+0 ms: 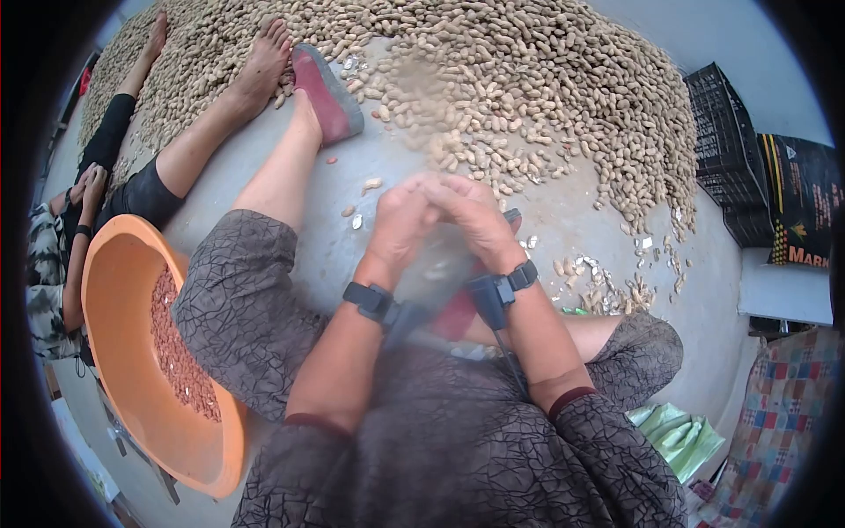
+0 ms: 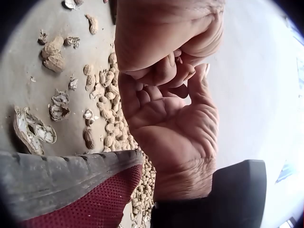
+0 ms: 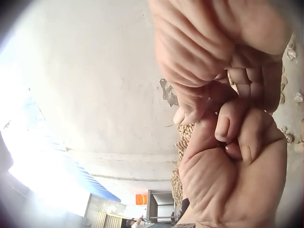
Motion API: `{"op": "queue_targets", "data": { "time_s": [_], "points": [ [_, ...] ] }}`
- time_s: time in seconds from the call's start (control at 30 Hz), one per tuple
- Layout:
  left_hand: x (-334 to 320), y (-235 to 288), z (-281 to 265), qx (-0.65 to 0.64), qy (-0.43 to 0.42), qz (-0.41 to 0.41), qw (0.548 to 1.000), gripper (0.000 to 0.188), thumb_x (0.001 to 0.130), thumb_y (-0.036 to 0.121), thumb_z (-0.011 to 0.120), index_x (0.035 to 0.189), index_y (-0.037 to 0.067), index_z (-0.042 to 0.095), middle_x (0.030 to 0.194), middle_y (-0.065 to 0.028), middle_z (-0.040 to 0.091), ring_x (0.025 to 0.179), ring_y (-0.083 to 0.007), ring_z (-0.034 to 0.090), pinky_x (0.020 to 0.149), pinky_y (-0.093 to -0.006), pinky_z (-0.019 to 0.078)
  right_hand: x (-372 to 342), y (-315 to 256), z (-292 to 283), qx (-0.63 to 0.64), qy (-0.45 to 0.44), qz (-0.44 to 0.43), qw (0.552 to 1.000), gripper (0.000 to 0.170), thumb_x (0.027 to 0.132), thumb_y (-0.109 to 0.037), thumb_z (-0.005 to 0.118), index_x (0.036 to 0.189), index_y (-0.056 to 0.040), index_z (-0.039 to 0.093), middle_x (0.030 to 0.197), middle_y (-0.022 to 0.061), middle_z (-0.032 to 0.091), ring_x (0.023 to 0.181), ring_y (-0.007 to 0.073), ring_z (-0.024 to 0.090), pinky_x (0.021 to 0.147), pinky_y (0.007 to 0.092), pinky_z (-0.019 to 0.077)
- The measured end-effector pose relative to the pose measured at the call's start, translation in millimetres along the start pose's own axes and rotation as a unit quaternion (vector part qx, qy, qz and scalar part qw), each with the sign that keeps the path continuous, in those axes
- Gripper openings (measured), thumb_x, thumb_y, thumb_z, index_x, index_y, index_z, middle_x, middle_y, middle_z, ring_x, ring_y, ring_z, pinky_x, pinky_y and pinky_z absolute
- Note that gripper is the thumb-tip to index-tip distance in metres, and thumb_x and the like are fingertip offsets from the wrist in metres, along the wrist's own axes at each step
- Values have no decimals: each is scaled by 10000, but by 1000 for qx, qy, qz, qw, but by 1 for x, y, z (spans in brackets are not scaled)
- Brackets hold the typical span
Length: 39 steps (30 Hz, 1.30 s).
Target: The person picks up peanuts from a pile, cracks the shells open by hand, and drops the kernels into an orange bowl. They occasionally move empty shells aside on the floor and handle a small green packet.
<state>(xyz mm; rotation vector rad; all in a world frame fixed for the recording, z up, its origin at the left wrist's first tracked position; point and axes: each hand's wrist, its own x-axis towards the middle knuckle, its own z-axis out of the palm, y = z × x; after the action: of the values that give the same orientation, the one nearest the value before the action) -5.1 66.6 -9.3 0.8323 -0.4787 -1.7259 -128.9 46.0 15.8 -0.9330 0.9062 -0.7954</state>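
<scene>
In the head view, my left hand (image 1: 399, 224) and right hand (image 1: 478, 220) meet in front of me, over the floor. The left fingers curl toward the palm in the right wrist view, round a reddish peanut kernel (image 3: 232, 151). My right hand (image 2: 178, 128) is cupped against the left in the left wrist view, its fingers bent and its thumb at the left fingertips. What the right fingers hold is hidden; I cannot tell. Beyond the hands spreads a large heap of unshelled peanuts (image 1: 563, 79).
An orange tub (image 1: 123, 352) of reddish kernels (image 1: 180, 352) stands to the left, near another seated person's leg (image 1: 207, 132). Split shells (image 2: 33, 130) litter the floor. At right are a black crate (image 1: 726, 150), a dark printed bag (image 1: 801, 198) and a green plastic bag (image 1: 678, 440).
</scene>
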Motion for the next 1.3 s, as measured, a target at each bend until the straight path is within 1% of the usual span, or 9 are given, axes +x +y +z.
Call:
{"op": "queue_targets", "data": {
  "time_s": [0.13,0.27,0.57,0.77,0.83,0.97,1.03,1.23,1.3],
  "points": [
    [2,-1,0,80,40,54,995,253,922,119,473,1129,-12,540,695,16,527,516,-27,416,435,-148,305,-3,1,-5,-19,46,-26,998,212,862,-237,610,822,-29,614,730,18,621,638,66,560,580,210,432],
    [3,-5,3,129,33,59,989,269,928,127,468,1145,-13,543,686,13,526,502,-26,406,437,-150,308,-5,2,-8,-15,71,-12,997,208,846,-240,624,782,-42,624,690,-6,616,608,45,528,562,190,408],
    [-2,0,7,160,23,50,986,269,922,138,470,1115,-12,582,651,29,492,509,-16,387,436,-150,295,-10,1,-1,-12,128,-44,991,211,837,-234,643,762,-39,612,654,16,605,572,53,528,492,174,407],
    [-7,1,12,226,14,120,967,259,910,136,469,1077,-4,609,635,40,476,531,-13,383,448,-168,292,-19,-4,6,-5,92,-55,994,236,836,-248,644,765,-28,596,663,33,596,555,67,531,483,185,414],
    [-10,1,14,300,13,172,938,246,897,130,463,1017,-3,632,623,37,478,548,-27,395,476,-191,313,-24,-5,7,1,101,-58,993,239,833,-251,646,767,-27,593,661,36,595,554,71,533,480,186,412],
    [-16,2,16,306,3,181,935,241,880,118,453,964,-5,642,613,34,480,559,-38,402,501,-205,327,-32,-5,12,4,123,-70,990,242,822,-250,649,776,-20,589,661,43,595,547,83,535,471,193,407],
    [-19,4,19,292,9,169,941,258,869,121,440,944,-38,629,672,-11,542,613,-75,468,568,-234,398,-34,-5,15,11,142,-76,987,221,814,-219,655,761,-15,588,655,46,586,547,90,535,464,206,409],
    [-16,2,19,281,34,204,937,253,841,90,427,907,-53,626,793,-92,629,701,-147,569,662,-272,466,-33,-1,28,34,183,-113,976,171,797,-137,650,710,-4,585,649,42,562,535,91,519,449,217,411],
    [-16,0,20,273,35,214,937,249,842,91,434,924,-48,624,775,-60,609,684,-114,539,625,-250,446,-31,0,33,35,199,-128,971,145,794,-102,627,708,6,584,656,40,560,533,88,510,450,219,416]
  ]
}}
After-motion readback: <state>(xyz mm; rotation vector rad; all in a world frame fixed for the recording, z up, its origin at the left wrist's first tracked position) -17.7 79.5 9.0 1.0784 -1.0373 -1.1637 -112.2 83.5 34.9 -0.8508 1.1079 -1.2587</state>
